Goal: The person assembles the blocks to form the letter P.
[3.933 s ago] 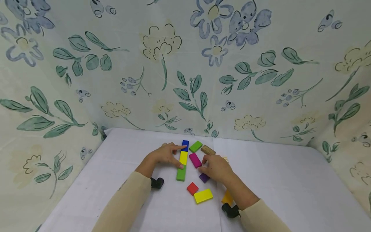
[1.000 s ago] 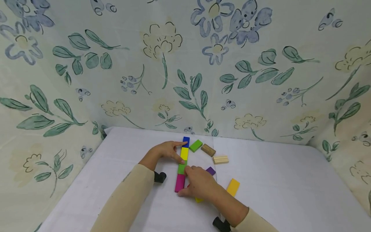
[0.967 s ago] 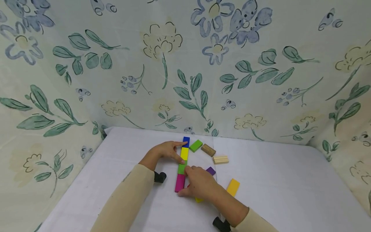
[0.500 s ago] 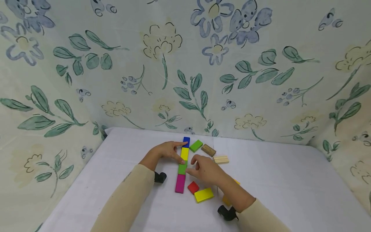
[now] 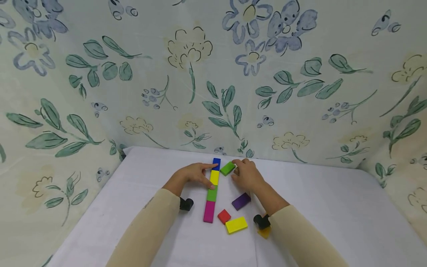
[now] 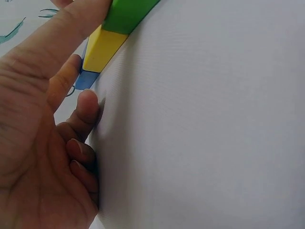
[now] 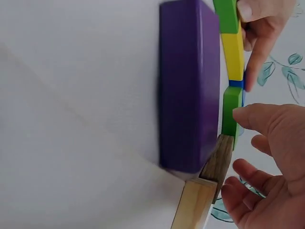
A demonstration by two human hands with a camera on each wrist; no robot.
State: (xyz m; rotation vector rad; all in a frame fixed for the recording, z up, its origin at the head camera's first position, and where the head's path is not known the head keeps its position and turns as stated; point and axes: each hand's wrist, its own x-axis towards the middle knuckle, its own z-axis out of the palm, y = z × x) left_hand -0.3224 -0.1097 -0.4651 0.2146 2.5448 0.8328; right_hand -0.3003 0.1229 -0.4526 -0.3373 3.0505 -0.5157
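A blue block (image 5: 216, 161), a yellow block (image 5: 214, 178), a green block (image 5: 212, 194) and a pink block (image 5: 209, 212) lie end to end in a row. My left hand (image 5: 191, 173) reaches over this row from the left, index finger on the blue block and thumb on the green one. Beyond the row's right side, my right hand (image 5: 248, 175) hovers by a loose green block (image 5: 228, 168), its thumb and fingers apart. A dark brown wooden block (image 7: 217, 162) is near its fingertips in the right wrist view, mostly hidden by the hand in the head view.
Loose on the white cloth lie a purple block (image 5: 241, 201), a red block (image 5: 224, 216), a yellow block (image 5: 236, 225) and an orange block (image 5: 264, 233) partly under the right wrist. A pale wooden block (image 7: 193, 205) shows in the right wrist view. Floral fabric (image 5: 186, 111) stands behind.
The pink block has moved to the near end of the row. My right hand has let go of it and moved away to the loose green block. My left hand stays on the row.
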